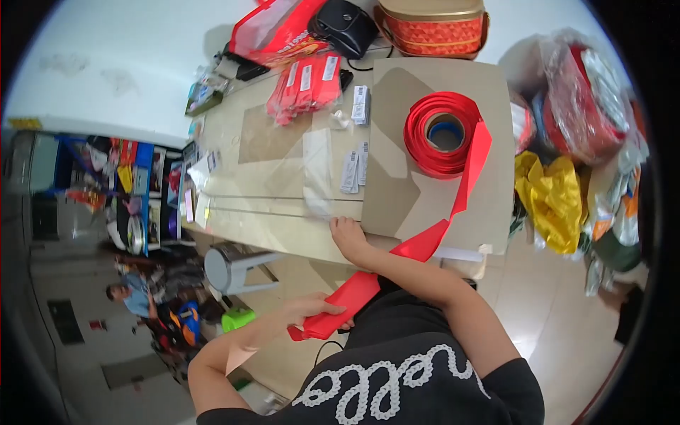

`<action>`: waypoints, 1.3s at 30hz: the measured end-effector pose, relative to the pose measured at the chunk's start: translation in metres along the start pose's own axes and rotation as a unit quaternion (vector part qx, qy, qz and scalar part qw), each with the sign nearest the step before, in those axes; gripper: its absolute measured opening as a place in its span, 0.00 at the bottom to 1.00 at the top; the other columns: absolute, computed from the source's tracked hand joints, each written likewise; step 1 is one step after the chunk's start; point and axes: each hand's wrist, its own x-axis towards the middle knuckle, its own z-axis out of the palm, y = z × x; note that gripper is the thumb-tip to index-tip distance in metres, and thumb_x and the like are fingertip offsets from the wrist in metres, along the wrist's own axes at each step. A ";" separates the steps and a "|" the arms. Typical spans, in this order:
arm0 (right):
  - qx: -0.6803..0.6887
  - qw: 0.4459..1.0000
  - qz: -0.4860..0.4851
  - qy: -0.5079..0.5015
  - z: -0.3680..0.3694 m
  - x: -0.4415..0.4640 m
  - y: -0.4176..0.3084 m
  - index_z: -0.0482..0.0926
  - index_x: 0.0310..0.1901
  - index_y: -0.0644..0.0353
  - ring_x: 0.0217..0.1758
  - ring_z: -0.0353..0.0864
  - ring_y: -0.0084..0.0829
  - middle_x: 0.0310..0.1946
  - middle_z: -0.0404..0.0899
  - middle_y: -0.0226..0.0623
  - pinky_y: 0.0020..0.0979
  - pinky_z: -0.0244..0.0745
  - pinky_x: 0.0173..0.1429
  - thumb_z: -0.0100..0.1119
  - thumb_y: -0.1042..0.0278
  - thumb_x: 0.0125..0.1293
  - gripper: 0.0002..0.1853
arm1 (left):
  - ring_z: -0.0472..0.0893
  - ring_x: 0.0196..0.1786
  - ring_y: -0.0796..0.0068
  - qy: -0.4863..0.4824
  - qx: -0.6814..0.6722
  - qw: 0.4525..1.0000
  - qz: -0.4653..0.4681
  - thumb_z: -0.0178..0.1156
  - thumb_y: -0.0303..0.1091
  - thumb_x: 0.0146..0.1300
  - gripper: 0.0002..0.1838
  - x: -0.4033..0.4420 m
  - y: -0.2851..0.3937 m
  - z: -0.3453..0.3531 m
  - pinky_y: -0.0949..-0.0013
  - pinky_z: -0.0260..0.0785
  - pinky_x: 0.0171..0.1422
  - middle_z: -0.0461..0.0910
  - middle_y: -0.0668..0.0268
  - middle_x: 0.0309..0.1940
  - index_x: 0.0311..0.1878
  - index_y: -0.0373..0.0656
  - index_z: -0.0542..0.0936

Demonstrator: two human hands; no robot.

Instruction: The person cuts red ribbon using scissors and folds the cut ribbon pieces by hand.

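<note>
A wide red ribbon point(354, 294) runs from a large red roll point(435, 134) on the cardboard down past the table edge. My left hand point(322, 310) is closed around its folded lower end, in front of my body. My right hand point(348, 237) rests at the table's front edge with its fingers bent together at the lower end of a clear plastic bag point(317, 170). The forearm of that hand crosses over the ribbon. Packed red pieces point(304, 85) in clear wrapping and white label stacks point(360, 105) lie beyond the bag.
The cardboard sheet point(397, 205) covers the table's right part. Behind stand a black case point(345, 27) and a red patterned box point(433, 32). A grey stool point(234, 269) is below the table at left. Stuffed bags point(552, 202) are at right. Another person point(132, 294) is far left.
</note>
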 end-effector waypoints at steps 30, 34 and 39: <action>0.384 0.863 0.257 -0.206 -0.223 -0.259 0.009 0.63 0.51 0.65 0.43 0.74 0.43 0.38 0.71 0.47 0.33 0.70 0.45 0.71 0.45 0.45 0.40 | 0.81 0.43 0.71 -0.088 0.033 0.985 -0.144 0.57 0.33 0.63 0.21 0.042 0.019 -0.053 0.73 0.77 0.46 0.77 0.52 0.45 0.54 0.30 0.67; 0.475 0.800 0.301 -0.210 -0.183 -0.303 0.005 0.62 0.54 0.65 0.43 0.73 0.39 0.40 0.70 0.45 0.32 0.69 0.47 0.71 0.43 0.45 0.43 | 0.80 0.44 0.71 -0.060 0.061 0.986 -0.143 0.57 0.35 0.63 0.21 0.045 0.020 -0.039 0.74 0.76 0.48 0.77 0.52 0.46 0.53 0.31 0.68; 0.483 0.789 0.293 -0.242 -0.154 -0.298 0.011 0.62 0.55 0.63 0.49 0.70 0.39 0.44 0.69 0.45 0.30 0.69 0.50 0.72 0.45 0.44 0.43 | 0.80 0.44 0.71 -0.024 0.073 0.989 -0.126 0.58 0.36 0.63 0.20 0.047 0.019 -0.023 0.72 0.75 0.49 0.78 0.53 0.45 0.52 0.31 0.69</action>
